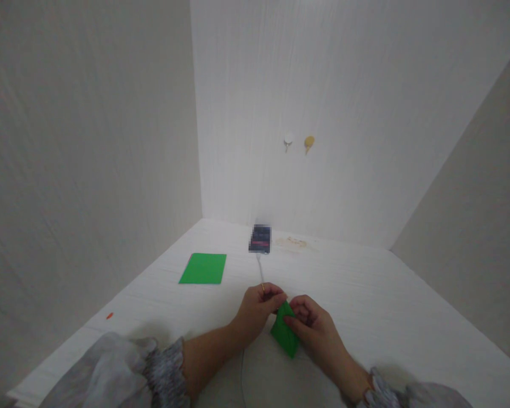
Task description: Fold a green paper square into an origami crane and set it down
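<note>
Between my two hands is a folded piece of green paper (286, 334), angled with one corner pointing down toward me. My left hand (261, 306), with a ring on one finger, pinches its upper corner. My right hand (312, 320) grips the paper's right side, thumb lying across the front. The fingers behind the paper are partly hidden. To the left, a flat square of green paper (204, 268) lies on the white table (357, 300), apart from both hands.
A phone (260, 239) with a blurred screen lies near the back wall, and a white cable (260, 266) runs from it toward me under my left arm. Two hooks, one white (288, 140) and one yellow (309, 141), are on the wall. A small orange scrap (109, 315) lies at left.
</note>
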The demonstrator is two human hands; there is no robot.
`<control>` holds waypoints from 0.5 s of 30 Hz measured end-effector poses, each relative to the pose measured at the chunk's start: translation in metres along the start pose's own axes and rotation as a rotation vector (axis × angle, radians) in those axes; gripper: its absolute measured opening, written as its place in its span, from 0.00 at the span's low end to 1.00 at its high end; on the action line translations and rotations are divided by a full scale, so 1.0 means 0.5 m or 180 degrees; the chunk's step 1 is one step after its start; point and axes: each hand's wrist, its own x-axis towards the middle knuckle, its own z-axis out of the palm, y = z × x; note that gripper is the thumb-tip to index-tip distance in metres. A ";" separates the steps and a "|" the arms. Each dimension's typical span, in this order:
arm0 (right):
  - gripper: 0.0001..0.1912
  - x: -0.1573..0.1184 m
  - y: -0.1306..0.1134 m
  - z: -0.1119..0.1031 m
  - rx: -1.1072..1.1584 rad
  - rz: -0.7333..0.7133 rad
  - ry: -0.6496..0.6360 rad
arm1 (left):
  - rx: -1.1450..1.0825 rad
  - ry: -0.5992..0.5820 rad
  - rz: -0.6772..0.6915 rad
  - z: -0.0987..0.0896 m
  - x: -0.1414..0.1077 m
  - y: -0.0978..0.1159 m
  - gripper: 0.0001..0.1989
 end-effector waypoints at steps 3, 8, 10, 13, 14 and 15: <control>0.08 0.001 0.000 0.000 -0.0104 0.0011 0.0030 | -0.0032 0.0027 -0.0033 0.001 -0.001 0.005 0.09; 0.08 0.003 0.002 -0.001 -0.0157 0.0092 0.0030 | 0.0036 0.0108 -0.0092 0.002 -0.003 0.009 0.10; 0.08 0.003 0.002 -0.001 -0.0081 0.0114 0.0020 | 0.0056 0.0112 -0.0106 0.001 -0.003 0.009 0.10; 0.09 0.002 0.000 0.002 -0.0001 0.0157 0.0005 | 0.0028 0.0200 -0.0063 0.000 -0.001 0.010 0.11; 0.09 0.001 -0.001 0.003 0.0002 0.0172 0.0002 | 0.0020 0.0266 -0.0038 -0.001 0.000 0.011 0.11; 0.09 0.001 -0.002 0.004 -0.0001 0.0191 -0.0004 | 0.0018 0.0332 -0.0013 -0.001 0.002 0.011 0.11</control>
